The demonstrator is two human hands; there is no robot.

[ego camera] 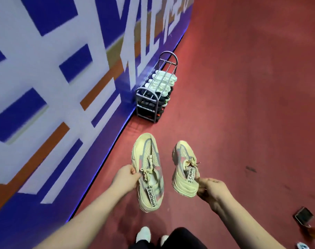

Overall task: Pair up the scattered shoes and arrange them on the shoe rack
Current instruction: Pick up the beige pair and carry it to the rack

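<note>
I hold a matching pair of beige chunky sneakers with grey and pink panels, toes pointing away from me. My left hand [127, 179] grips the left sneaker [148, 169] at its side near the laces. My right hand [213, 190] pinches the right sneaker [185, 166] at its heel end. Both shoes hang above the red floor. Ahead, a grey metal shoe rack [154, 90] stands against the wall. White shoes [163, 81] fill an upper tier and dark shoes [149, 103] sit on lower tiers.
A blue wall banner [63, 87] with white and orange markings runs along the left. Red floor [243, 87] stretches to the right. A small dark flat object [303, 216] lies at the lower right. My own white shoes [144, 234] show at the bottom.
</note>
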